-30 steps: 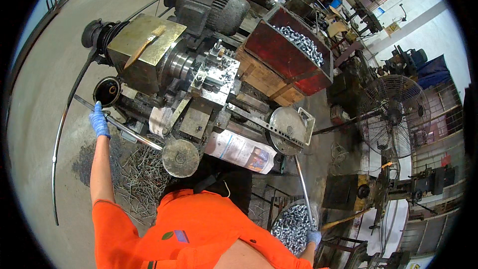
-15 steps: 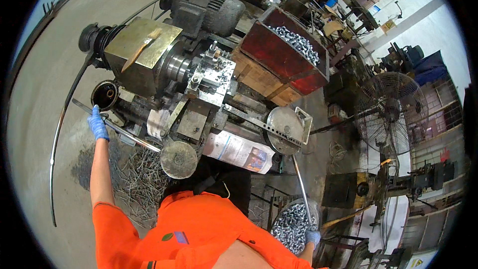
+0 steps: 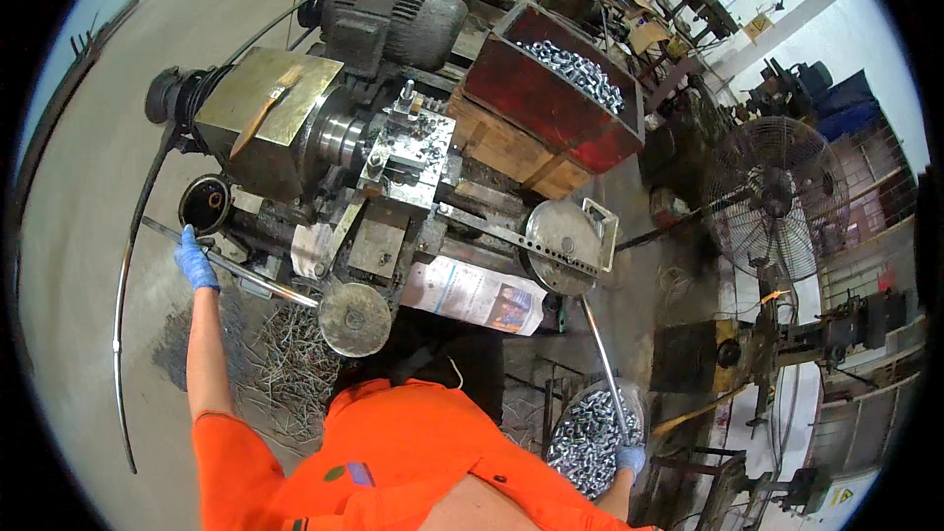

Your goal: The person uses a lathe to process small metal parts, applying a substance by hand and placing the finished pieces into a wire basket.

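Note:
My left hand (image 3: 197,259), in a blue glove, is closed round a long metal lever (image 3: 258,280) that runs to a round disc (image 3: 354,320) on the machine's near side. My right hand (image 3: 630,458), also gloved, grips the low end of another shiny lever (image 3: 603,354). That lever slants down from a larger round plate (image 3: 556,231) on the right. Ahead of me stands a lathe-like machine with a shiny spindle (image 3: 339,135) beside a metal tool block (image 3: 408,152). Dark chips lie on the block. Any workpiece there is too small to make out.
Small metal parts (image 3: 585,447) fill a basin beside my right hand. More parts lie in a red bin (image 3: 551,113) behind the machine. A brush (image 3: 261,118) rests on the brassy housing. A motor (image 3: 393,20), a fan (image 3: 775,192) and floor scrap (image 3: 290,354) surround it.
The whole view has tilted and shifted slightly, with the machine a little further left in it. Both hands stay on their levers; no clear lever movement shows.

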Action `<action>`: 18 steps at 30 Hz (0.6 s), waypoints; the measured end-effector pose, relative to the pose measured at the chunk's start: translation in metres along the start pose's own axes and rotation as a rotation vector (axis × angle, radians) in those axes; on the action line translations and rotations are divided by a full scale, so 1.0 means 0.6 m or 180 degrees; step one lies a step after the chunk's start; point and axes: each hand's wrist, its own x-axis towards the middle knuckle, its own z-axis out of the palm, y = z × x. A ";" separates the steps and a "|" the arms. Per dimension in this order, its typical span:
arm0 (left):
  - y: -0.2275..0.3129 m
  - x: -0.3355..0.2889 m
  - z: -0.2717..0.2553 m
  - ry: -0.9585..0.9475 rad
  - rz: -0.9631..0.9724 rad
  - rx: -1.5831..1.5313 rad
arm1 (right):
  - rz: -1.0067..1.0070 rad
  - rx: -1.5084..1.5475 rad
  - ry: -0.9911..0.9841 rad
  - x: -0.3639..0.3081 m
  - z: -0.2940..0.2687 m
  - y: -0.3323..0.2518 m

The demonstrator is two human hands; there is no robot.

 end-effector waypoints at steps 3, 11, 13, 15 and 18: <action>-0.002 0.005 -0.002 -0.0076 0.0029 -0.0061 | 0.0009 0.0154 0.0013 0.001 0.010 0.004; 0.014 -0.013 0.007 -0.0205 -0.0090 -0.0291 | 0.0224 0.0040 -0.0077 -0.010 -0.001 -0.005; 0.014 -0.014 0.001 -0.0141 -0.0112 -0.0281 | 0.0071 -0.0018 -0.0129 -0.011 -0.001 -0.010; 0.024 -0.021 -0.001 -0.0124 -0.0086 -0.0295 | 0.0154 0.0139 -0.0055 -0.023 -0.017 -0.026; 0.040 -0.035 0.020 -0.0099 -0.0208 -0.0419 | 0.0258 0.0174 -0.0011 -0.015 0.005 -0.001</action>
